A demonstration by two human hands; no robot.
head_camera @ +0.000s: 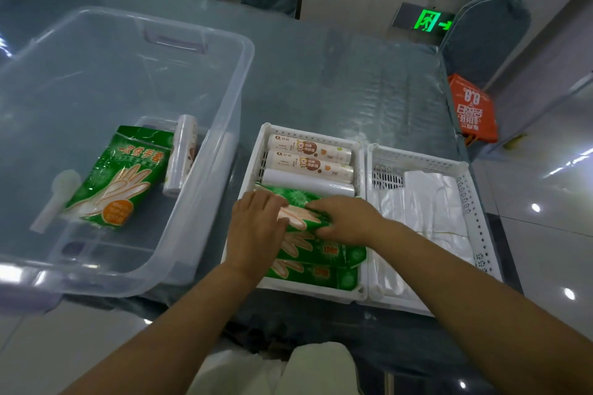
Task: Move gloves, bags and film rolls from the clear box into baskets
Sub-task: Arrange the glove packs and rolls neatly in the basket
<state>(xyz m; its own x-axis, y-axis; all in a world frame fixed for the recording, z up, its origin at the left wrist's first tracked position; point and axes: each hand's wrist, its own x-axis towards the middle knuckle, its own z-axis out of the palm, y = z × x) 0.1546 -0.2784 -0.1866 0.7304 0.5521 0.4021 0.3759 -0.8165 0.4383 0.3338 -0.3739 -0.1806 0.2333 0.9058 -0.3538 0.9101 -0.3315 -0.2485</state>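
I'm looking at the top glove pack (303, 213), green with a printed hand, lying in the near half of the left white basket (253, 167) on top of two more green packs (321, 253). My left hand (256, 228) is lying on its nine o'clock end, fingers fairly straight and pressing down on the wrapper. My right hand (346, 218) is sitting at the three o'clock end, fingers curled round the pack's edge and gripping it. The two hands are close together, both on the same pack.

At twelve o'clock from the pack, in the far half of that basket, three film rolls (309, 162) are lying side by side, two showing brown labels, one plain white. Touching this basket at three o'clock, the right white basket (478, 218) is holding folded clear plastic bags (426, 205).

Over at nine o'clock, the clear box (224, 151) is standing just beside the baskets. Inside it one more glove pack (118, 176) is lying tilted, with a film roll (181, 155) leaning along its right edge and a small pale scoop-like piece (56, 196) at its left.

Everything is resting on a table under a blue-grey cloth with a clear wrinkled cover (369, 80). Beyond the far edge, at one o'clock, a green exit sign (430, 21) is glowing low on the wall, a blue-covered chair (484, 38) is standing at two o'clock, and an orange bag (471, 109) is lying on the glossy tiled floor (545, 250) beside it.
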